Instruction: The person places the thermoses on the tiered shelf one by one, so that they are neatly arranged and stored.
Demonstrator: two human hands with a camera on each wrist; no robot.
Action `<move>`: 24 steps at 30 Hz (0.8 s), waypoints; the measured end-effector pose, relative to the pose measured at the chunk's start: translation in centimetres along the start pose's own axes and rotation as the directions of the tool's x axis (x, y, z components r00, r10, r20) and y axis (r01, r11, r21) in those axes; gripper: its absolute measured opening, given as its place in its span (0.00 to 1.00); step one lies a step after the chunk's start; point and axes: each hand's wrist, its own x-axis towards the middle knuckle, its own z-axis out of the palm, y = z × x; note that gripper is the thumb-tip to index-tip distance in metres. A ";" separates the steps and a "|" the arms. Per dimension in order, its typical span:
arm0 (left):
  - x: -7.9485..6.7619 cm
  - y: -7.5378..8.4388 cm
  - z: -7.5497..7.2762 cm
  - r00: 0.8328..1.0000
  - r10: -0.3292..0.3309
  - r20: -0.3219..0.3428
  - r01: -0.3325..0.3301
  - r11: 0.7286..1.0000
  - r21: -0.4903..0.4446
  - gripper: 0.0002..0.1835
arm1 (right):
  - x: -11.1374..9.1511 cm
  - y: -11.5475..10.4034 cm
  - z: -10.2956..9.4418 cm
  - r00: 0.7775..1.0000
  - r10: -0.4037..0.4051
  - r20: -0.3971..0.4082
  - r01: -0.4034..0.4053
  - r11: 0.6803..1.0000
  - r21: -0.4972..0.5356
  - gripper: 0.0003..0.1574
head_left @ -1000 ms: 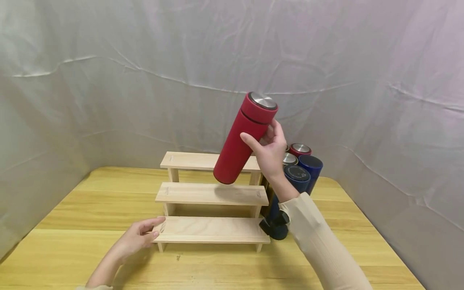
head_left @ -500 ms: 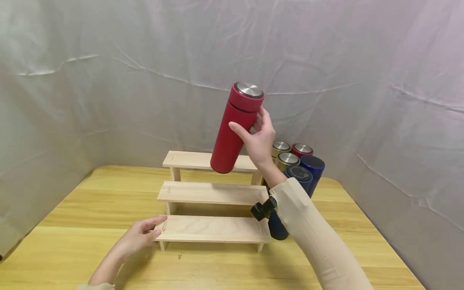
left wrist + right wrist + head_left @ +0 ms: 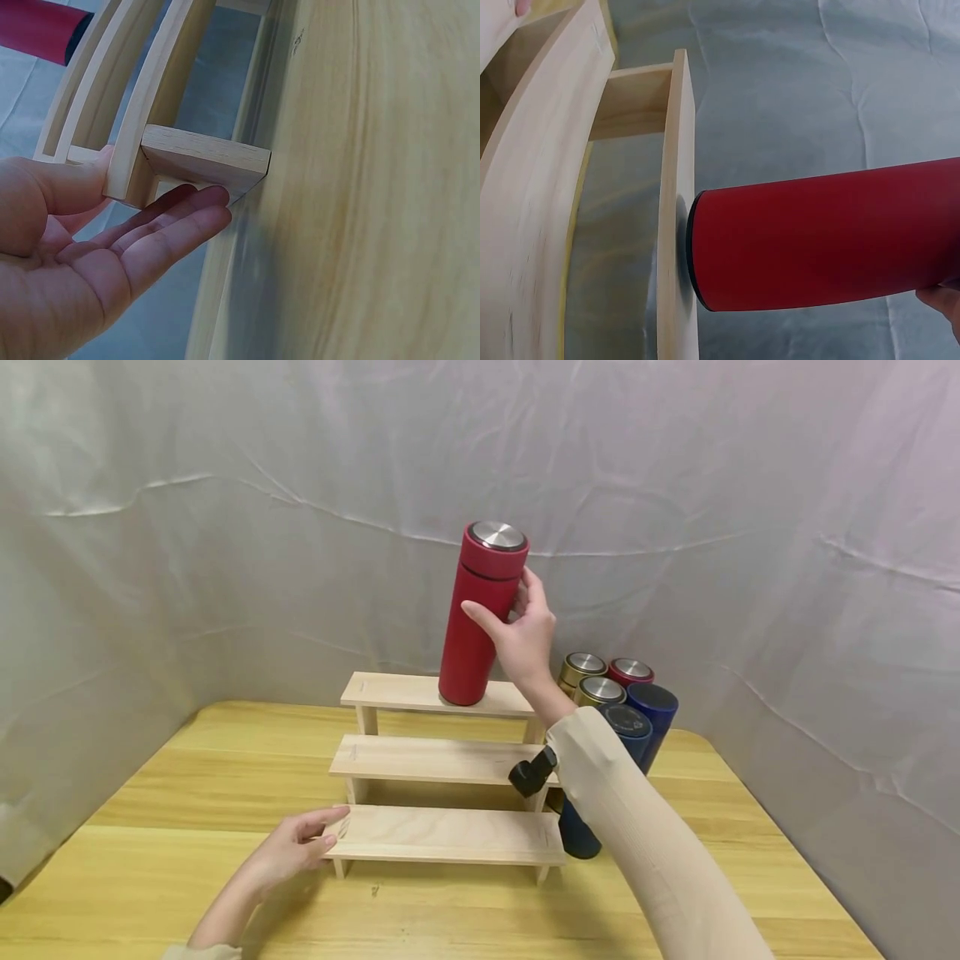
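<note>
Nearest, the left hand [image 3: 288, 852] pinches the left end of the lowest board [image 3: 450, 835] of the wooden stand [image 3: 435, 762] between thumb and forefinger, seemingly to steady it, the other fingers extended. Farther back, other bottles [image 3: 626, 720] cluster just beyond the stand's right edge, perhaps for easy reach. Over the middle of the top board [image 3: 397, 691], the right hand [image 3: 527, 642] grips the slightly tilted red bottle [image 3: 467, 652] high up, probably leaving its base free; contact cannot be told.
</note>
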 end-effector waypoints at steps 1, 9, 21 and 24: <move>0.0 0.0 0.0 1.000 0.001 0.001 -0.001 1.000 0.001 0.26 | 0.0 0.1 0.0 1.000 0.003 -0.001 -0.003 1.000 -0.001 0.43; -0.2 -0.1 -0.1 1.000 0.001 0.002 -0.001 1.000 -0.001 0.26 | 0.2 0.3 0.3 1.000 0.019 0.021 -0.018 1.000 -0.024 0.42; -0.4 -0.1 -0.2 1.000 0.009 0.000 -0.009 1.000 -0.006 0.26 | 0.5 0.3 0.8 0.996 0.062 0.065 -0.058 0.996 -0.063 0.42; -0.4 0.0 -0.3 1.000 0.014 0.002 -0.014 1.000 -0.006 0.26 | 0.7 0.2 1.0 0.993 0.072 0.091 -0.065 0.995 -0.079 0.42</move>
